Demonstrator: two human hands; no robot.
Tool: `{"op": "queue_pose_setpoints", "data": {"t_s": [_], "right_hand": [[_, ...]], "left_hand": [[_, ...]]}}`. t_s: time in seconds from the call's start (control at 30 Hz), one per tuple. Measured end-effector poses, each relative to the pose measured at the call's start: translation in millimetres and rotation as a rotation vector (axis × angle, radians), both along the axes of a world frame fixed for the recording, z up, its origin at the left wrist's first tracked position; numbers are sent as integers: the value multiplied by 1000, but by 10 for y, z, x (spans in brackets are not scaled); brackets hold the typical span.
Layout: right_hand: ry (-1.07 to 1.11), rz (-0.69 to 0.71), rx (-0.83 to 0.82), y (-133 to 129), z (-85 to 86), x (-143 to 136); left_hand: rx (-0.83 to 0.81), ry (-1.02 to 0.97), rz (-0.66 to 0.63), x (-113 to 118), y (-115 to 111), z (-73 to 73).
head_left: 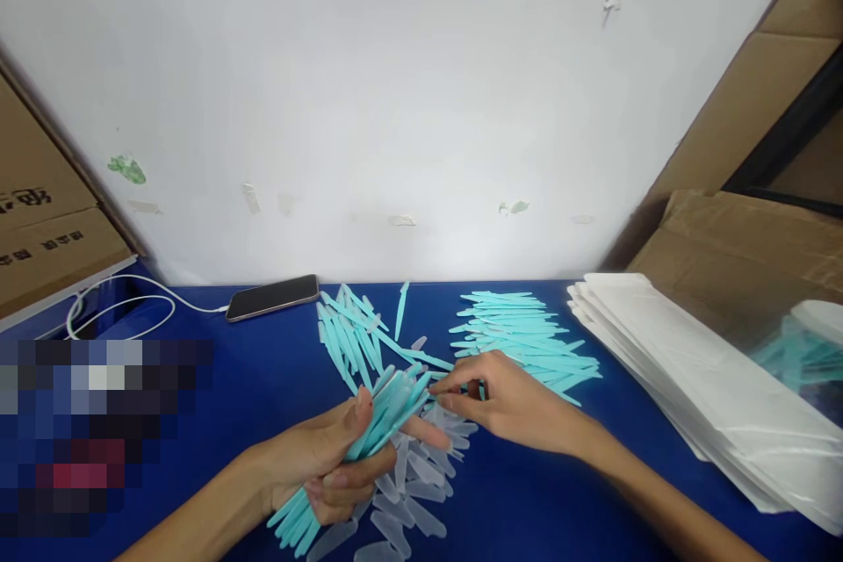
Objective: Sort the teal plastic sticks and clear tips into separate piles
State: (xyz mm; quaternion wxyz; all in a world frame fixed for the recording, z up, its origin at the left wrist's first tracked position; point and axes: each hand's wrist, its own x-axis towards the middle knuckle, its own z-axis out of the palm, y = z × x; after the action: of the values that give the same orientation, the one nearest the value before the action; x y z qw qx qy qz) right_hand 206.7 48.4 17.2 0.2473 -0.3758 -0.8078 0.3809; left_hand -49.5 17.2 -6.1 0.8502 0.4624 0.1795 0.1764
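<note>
My left hand (335, 457) is closed round a thick bundle of slim turquoise eyebrow razors (385, 408), their ends fanned toward the upper right. Its index finger sticks out beneath the bundle. At the bundle's upper end my right hand (497, 395) is pinched; what lies between its fingertips is too small to make out. Under and beside my left hand spreads a heap of translucent plastic caps (418, 479), partly covered by the hands. Behind them lie a loose pile of razors (349, 334) on the left and a larger, roughly aligned pile (510, 329) on the right.
A phone (273, 297) with a white cable (190, 306) rests at the back left of the blue table (237, 386). White flat sleeves (698, 378) are stacked on the right, beside a clear bag (800, 351) of turquoise pieces. Cardboard boxes (49, 202) flank both sides; a white wall (408, 105) stands behind.
</note>
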Motion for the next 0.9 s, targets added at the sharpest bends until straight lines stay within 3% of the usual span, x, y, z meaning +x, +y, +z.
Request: {"op": "queue_pose_setpoints", "data": {"t_s": [0.1, 0.27, 0.6, 0.9], "right_hand": [[-71, -41, 26, 6, 26, -9], [106, -200, 121, -22, 100, -38], [237, -33, 158, -275, 17, -209], [403, -91, -36, -273, 12, -225]], "left_hand": [[-24, -8, -24, -8, 12, 0], [-17, -24, -58, -7, 8, 9], [-136, -105, -107, 38, -56, -56], [-97, -63, -69, 77, -74, -24]]}}
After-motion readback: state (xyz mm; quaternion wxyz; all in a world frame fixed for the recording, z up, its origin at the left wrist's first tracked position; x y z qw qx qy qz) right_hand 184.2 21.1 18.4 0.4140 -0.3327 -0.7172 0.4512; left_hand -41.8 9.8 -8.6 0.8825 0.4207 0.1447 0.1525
